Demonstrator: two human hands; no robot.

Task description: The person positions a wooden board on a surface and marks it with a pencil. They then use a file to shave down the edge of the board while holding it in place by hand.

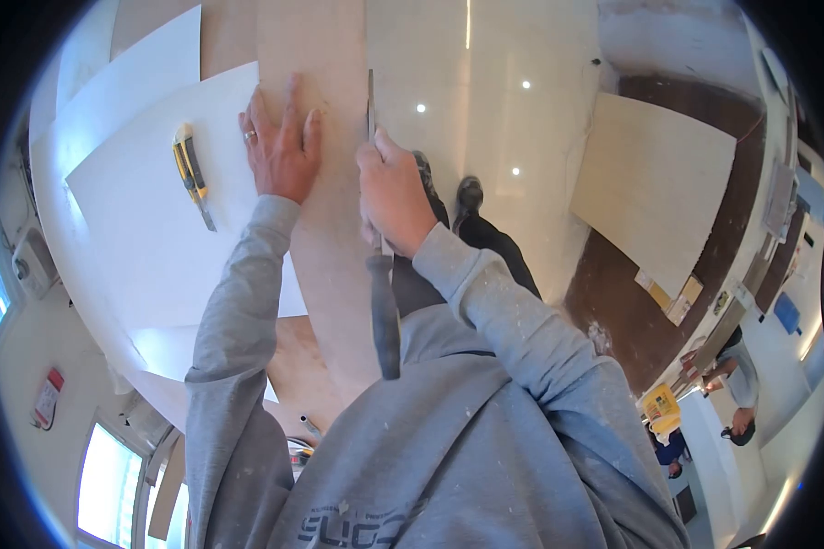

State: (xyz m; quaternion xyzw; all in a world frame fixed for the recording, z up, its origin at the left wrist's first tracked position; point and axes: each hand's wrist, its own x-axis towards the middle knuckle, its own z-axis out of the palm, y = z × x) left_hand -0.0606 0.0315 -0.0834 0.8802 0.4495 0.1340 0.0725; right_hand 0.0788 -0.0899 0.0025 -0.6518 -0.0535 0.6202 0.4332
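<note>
My left hand (285, 151) lies flat with fingers spread on a long pale-brown board (316, 247). My right hand (395, 192) is wrapped around the middle of a file (384, 316). The file's grey handle points back toward my body, and its narrow metal end runs along the board's right edge. My fingers hide part of the blade. To the left of my left hand, a yellow-and-black utility knife (191, 174) rests on a white sheet (128, 238), its blade extended.
A pale panel (655, 183) leans over a dark brown surface at the right. Below the board edge is a shiny floor (485, 82), where my shoe (469, 194) shows. Two other people are at the far right, near a yellow container (661, 409).
</note>
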